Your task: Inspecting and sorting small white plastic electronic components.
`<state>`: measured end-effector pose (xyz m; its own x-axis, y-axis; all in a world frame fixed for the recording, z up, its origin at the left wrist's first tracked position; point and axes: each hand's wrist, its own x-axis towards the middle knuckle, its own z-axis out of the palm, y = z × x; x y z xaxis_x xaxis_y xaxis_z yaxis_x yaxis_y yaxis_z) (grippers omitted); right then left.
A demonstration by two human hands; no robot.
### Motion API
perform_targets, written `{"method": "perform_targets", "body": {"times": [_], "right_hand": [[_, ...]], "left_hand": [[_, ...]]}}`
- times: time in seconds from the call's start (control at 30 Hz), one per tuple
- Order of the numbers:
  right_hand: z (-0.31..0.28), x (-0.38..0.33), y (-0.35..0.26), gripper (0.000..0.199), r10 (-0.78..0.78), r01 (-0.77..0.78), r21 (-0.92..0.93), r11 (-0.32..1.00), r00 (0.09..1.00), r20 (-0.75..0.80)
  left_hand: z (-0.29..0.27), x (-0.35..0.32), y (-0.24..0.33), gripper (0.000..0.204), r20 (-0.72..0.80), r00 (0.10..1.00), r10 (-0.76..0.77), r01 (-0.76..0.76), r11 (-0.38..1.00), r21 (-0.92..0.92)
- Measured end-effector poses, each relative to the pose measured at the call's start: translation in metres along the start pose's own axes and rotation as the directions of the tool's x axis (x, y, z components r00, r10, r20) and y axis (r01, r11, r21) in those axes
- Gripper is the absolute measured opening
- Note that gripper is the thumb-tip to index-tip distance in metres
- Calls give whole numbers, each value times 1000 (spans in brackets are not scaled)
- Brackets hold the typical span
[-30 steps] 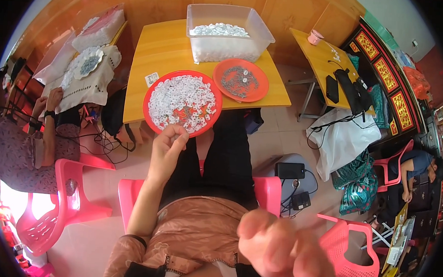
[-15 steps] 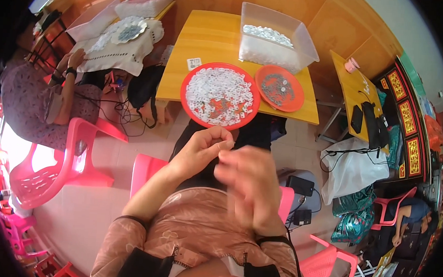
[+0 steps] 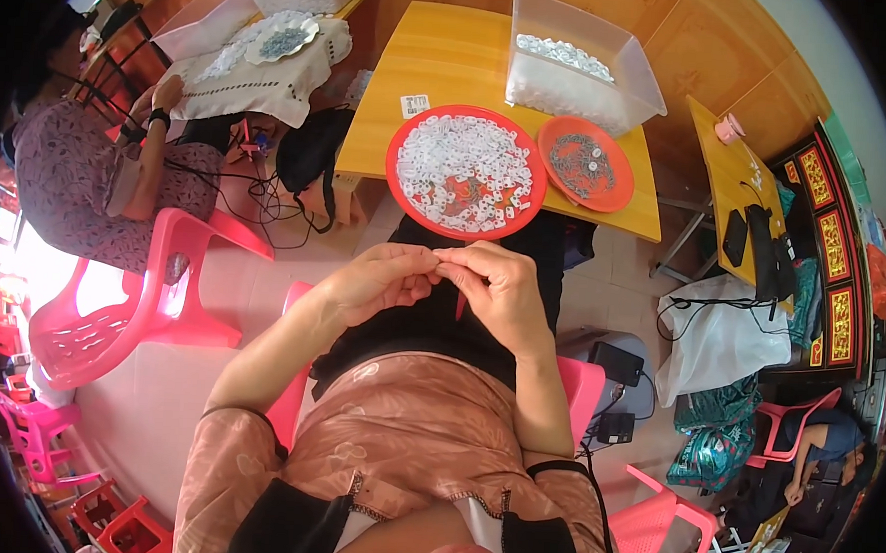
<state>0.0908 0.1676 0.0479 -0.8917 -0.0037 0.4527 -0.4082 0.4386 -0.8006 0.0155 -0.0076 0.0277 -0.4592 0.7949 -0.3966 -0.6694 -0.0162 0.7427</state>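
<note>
My left hand [image 3: 380, 283] and my right hand [image 3: 501, 288] meet at the fingertips, just off the table's near edge and above my lap. Both are closed in a pinch; whatever sits between the fingers is too small to make out. Beyond them, a round red tray [image 3: 465, 235] overhangs the table edge, loaded with small flat white plastic pieces [image 3: 459, 155]. To its right lies a smaller orange-red plate [image 3: 619, 182] with a heap of tiny grey metal-looking parts [image 3: 572, 167] and a white piece among them.
A clear plastic bin [image 3: 572, 101] of white pieces stands at the back of the yellow table [image 3: 455, 52]. At the left, another person [image 3: 97, 178] sits at a cloth-covered table [image 3: 252, 96]. A pink chair [image 3: 178, 273] and cables lie between. A side table [image 3: 715, 161] stands right.
My right hand, blurred and apart before, has come in to touch the left hand's fingertips. The whole view has shifted slightly, with the tables now a little higher and further right.
</note>
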Motion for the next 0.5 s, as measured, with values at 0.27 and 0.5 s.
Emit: {"method": "perform_targets", "body": {"times": [0.27, 0.5], "right_hand": [[-19, -4, 12, 9, 204, -186, 113, 976, 963, -175], [-38, -9, 24, 10, 239, -219, 100, 971, 928, -285]], "left_hand": [[-18, 57, 21, 15, -40, 886, 461, -314, 662, 680], [-38, 101, 44, 13, 159, 727, 668, -102, -124, 987]]}}
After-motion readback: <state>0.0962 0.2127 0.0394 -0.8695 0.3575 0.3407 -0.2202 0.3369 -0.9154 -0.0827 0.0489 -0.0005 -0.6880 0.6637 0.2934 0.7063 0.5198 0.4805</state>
